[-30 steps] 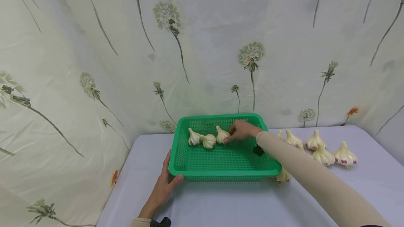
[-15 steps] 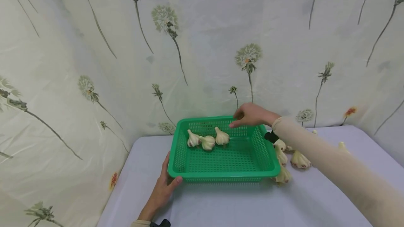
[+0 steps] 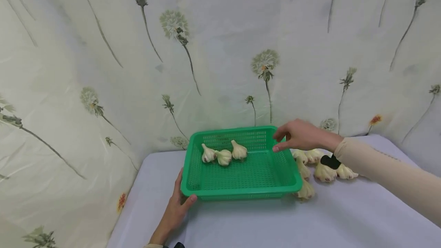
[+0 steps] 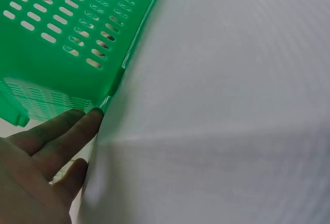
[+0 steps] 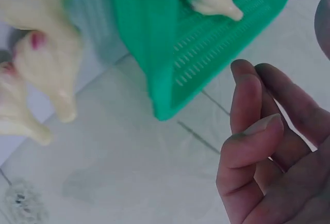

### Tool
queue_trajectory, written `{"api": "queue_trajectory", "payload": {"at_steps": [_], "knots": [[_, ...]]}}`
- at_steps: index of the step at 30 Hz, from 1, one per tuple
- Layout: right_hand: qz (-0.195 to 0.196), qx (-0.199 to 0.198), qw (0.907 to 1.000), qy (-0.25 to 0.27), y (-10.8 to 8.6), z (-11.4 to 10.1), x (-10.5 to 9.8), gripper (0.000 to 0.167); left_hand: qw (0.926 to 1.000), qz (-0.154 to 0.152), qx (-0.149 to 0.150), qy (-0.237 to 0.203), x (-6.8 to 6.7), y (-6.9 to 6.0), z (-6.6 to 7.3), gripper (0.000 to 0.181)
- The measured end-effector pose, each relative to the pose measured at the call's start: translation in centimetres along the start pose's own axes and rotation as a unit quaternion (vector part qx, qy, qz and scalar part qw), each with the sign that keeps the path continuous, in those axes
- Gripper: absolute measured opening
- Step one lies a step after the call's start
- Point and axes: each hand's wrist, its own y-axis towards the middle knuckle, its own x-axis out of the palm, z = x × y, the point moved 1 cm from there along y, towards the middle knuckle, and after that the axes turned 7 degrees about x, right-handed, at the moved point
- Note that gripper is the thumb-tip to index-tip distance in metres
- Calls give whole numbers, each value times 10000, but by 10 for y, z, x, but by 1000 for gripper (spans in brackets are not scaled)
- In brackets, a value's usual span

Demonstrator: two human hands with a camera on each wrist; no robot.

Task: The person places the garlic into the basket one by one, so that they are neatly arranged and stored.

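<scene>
The left hand [image 3: 175, 210] rests against the near left corner of a green basket [image 3: 241, 176], its thumb and straight fingers spread. Three garlic bulbs [image 3: 224, 158] lie inside, toward the back left. The right hand [image 3: 299, 135] – fingers loosely bent, a gap between thumb and fingertips – hangs over the basket's right side, near other garlic bulbs [image 3: 324, 173] on the table [image 3: 241, 225].

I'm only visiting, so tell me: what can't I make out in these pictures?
- Head view: the total of loose garlic bulbs; the right sleeve and green basket hide parts of that area.
- Head view: the black device on the left wrist; the bottom edge cuts it off.
- Left wrist view: what lies inside the basket; its slotted wall mostly blocks it.
- Right wrist view: fine detail on the loose bulbs, which are blurred.
</scene>
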Motion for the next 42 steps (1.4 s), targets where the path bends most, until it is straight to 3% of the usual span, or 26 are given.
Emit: {"api": "queue_trajectory", "payload": {"at_steps": [4, 13, 22, 30, 37, 42], "knots": [[69, 53, 9998, 181, -28, 12, 6, 50, 10000, 17, -79, -27, 0, -3, -1, 92], [644, 697, 9947, 386, -81, 50, 11, 29, 10000, -27, -4, -17, 2, -2, -2, 91], [247, 493, 9966, 615, -118, 90, 32, 26, 9999, 28, 15, -128, 2, -1, 3, 92], [200, 728, 9946, 705, -136, 84, 73, 38, 9999, 17, -89, -129, 5, 0, 3, 91], [756, 1038, 9913, 281, -138, 69, 105, 52, 9999, 22, -55, -162, 5, 0, 2, 91], [952, 1274, 9872, 112, -136, 65, 120, 59, 9999, -16, -39, -159, 5, 1, 2, 90]]}}
